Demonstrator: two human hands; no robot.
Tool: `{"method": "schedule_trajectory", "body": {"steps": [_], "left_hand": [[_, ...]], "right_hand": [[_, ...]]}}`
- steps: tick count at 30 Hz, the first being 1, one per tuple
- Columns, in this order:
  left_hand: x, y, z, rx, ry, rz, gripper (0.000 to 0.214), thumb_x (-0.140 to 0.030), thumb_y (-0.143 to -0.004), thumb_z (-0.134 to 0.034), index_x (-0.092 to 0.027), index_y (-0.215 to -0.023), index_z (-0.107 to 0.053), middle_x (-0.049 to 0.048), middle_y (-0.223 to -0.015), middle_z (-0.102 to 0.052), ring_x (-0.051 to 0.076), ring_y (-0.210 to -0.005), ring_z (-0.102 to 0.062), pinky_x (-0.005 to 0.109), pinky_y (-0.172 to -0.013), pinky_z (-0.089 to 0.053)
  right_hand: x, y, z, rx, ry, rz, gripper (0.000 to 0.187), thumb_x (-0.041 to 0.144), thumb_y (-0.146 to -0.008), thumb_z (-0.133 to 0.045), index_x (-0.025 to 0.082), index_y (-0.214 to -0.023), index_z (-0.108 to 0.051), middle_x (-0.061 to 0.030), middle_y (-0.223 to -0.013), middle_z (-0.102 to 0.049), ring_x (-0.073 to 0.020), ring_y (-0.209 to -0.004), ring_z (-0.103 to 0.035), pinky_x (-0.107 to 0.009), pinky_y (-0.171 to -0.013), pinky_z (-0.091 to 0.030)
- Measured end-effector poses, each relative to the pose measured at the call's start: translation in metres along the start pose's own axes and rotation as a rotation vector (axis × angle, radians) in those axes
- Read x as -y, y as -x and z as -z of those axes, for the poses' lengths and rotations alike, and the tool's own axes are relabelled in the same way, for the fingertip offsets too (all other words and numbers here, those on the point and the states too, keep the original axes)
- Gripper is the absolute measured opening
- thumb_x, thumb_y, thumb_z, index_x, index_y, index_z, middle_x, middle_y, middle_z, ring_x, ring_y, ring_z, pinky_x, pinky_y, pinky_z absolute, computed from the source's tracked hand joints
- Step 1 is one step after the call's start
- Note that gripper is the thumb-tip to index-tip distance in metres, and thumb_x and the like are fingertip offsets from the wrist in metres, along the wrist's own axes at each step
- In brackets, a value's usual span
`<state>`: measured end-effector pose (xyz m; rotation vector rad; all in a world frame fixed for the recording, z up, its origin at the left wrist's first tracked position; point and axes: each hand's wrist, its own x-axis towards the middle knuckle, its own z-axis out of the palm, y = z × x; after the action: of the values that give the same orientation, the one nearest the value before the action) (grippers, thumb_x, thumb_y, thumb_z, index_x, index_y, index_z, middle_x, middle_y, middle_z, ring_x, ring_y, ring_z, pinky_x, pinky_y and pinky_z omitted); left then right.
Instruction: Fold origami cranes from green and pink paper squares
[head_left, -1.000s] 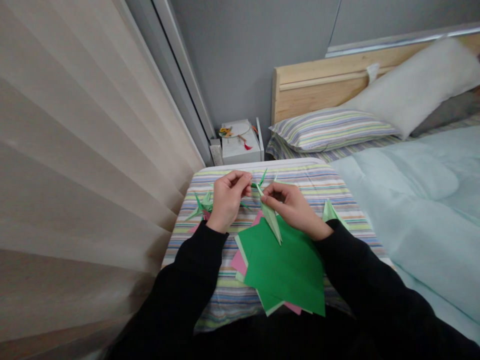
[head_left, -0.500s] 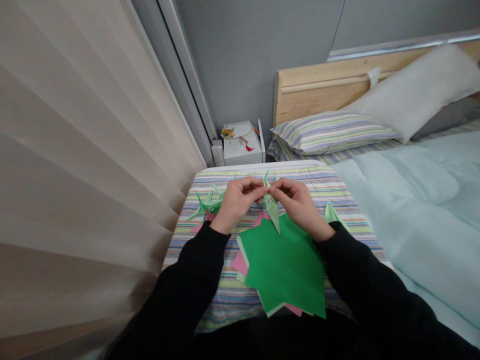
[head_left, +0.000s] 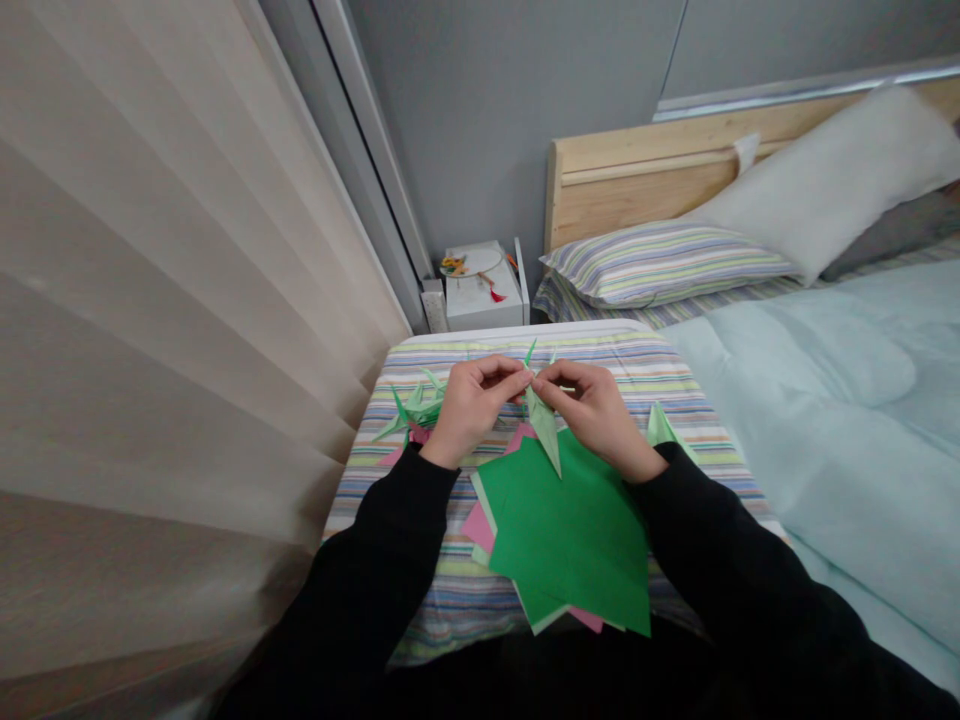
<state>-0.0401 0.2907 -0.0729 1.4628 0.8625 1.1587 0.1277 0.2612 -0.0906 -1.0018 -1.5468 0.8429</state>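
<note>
My left hand (head_left: 466,408) and my right hand (head_left: 596,413) meet over a striped cushion (head_left: 637,372), both pinching a light green folded paper piece (head_left: 544,424) whose long point hangs down between them. Thin green tips stick up above the fingers. Below my hands lies a loose stack of paper sheets (head_left: 570,535), dark green on top with pink and pale green edges showing. Finished green folded figures (head_left: 414,409) lie left of my left hand. Another pale green folded figure (head_left: 663,427) lies by my right wrist.
A beige pleated curtain (head_left: 165,330) fills the left side. A white box (head_left: 482,285) with small items stands behind the cushion by the grey wall. To the right is a bed with a wooden headboard (head_left: 637,180), a striped pillow (head_left: 660,262), a white pillow (head_left: 832,180) and a pale blue quilt (head_left: 847,410).
My hands came together from slightly apart; both now pinch the top of the folded piece. The piece hangs more upright than a second ago.
</note>
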Motion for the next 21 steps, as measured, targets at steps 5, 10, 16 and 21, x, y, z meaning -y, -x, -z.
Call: {"method": "schedule_trajectory", "body": {"steps": [5, 10, 16, 21], "left_hand": [[0.0024, 0.0002, 0.0001, -0.024, -0.008, -0.003, 0.023, -0.036, -0.074, -0.084, -0.016, -0.074, -0.073, 0.0017, -0.068, -0.069, 0.013, -0.062, -0.061, 0.026, -0.063, -0.053], [0.0041, -0.0003, 0.0004, -0.009, -0.044, -0.046, 0.021, -0.034, -0.078, -0.081, -0.016, -0.074, -0.072, 0.0014, -0.069, -0.068, 0.013, -0.063, -0.06, 0.025, -0.062, -0.051], [0.0023, 0.0006, -0.0008, -0.007, -0.025, -0.042, 0.022, -0.034, -0.077, -0.081, -0.015, -0.074, -0.071, -0.0001, -0.068, -0.066, 0.011, -0.061, -0.058, 0.024, -0.061, -0.049], [0.004, 0.0004, -0.0017, -0.049, 0.028, -0.015, 0.02, -0.033, -0.076, -0.081, -0.016, -0.072, -0.071, -0.0005, -0.065, -0.064, 0.011, -0.059, -0.057, 0.025, -0.06, -0.049]], "right_hand": [[-0.0013, -0.0006, -0.0012, 0.0, -0.029, -0.042, 0.024, 0.04, -0.088, -0.072, 0.018, -0.08, -0.071, -0.0036, -0.077, -0.071, -0.0169, -0.074, -0.062, -0.028, -0.064, -0.049], [-0.0038, -0.0011, -0.0026, 0.002, -0.057, -0.046, 0.024, 0.04, -0.086, -0.072, 0.018, -0.076, -0.07, -0.0035, -0.075, -0.071, -0.0171, -0.073, -0.062, -0.028, -0.065, -0.05], [-0.0017, -0.0013, -0.002, 0.002, -0.06, -0.033, 0.024, 0.037, -0.086, -0.072, 0.017, -0.074, -0.068, -0.0024, -0.073, -0.069, -0.0152, -0.07, -0.059, -0.028, -0.065, -0.047], [0.0017, -0.003, -0.0024, 0.012, -0.078, -0.022, 0.023, 0.036, -0.085, -0.072, 0.018, -0.071, -0.067, -0.0012, -0.07, -0.067, -0.0145, -0.067, -0.057, -0.028, -0.066, -0.046]]}}
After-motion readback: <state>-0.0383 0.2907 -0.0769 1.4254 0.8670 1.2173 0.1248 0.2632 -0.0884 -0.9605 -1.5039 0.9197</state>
